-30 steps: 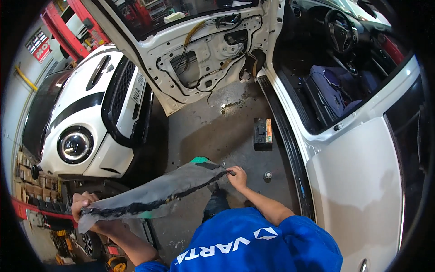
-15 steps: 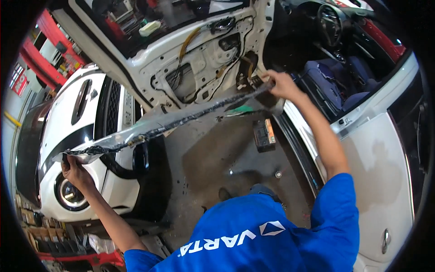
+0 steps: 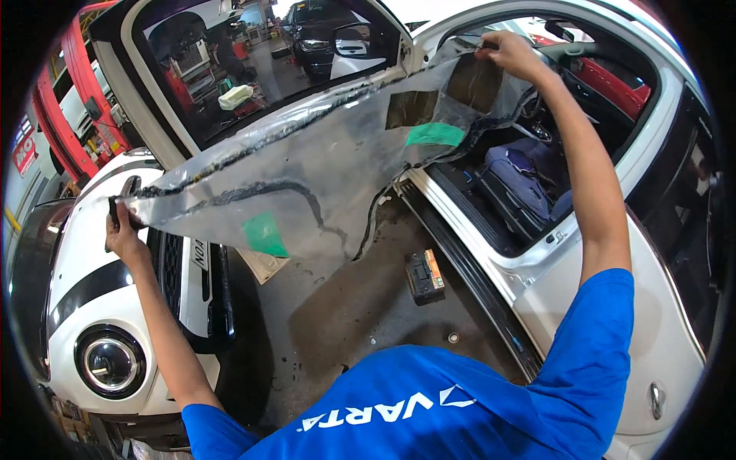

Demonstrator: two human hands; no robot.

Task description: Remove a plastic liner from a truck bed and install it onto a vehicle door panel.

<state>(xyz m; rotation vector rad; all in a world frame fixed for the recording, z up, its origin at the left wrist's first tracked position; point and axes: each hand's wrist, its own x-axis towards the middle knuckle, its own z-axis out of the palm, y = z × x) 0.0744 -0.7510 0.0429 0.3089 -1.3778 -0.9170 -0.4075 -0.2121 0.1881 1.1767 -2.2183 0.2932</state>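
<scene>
A clear plastic door liner sheet (image 3: 337,172) is stretched between my two raised hands. Black sticky sealant runs along its edges, and it carries green tape and dark patches. My left hand (image 3: 125,230) pinches its left corner, beside the white car's bonnet. High on the right, my right hand (image 3: 512,55) grips the opposite upper corner, in front of the car's door opening. Behind the sheet stands the open white car door (image 3: 165,115); its inner panel is mostly hidden by the sheet, while its window shows above.
A white car with a black stripe and round headlight (image 3: 110,364) stands at the left. On the floor lies a black and orange box (image 3: 425,277). The other car's sill (image 3: 468,264) and blue seat (image 3: 521,176) are at the right. Red lift posts (image 3: 65,115) rise far left.
Both hands have risen, the right one further, lifting the sheet. It has spread from a narrow, edge-on strip into a broad hanging surface that covers the door's inner panel. My view has tilted up.
</scene>
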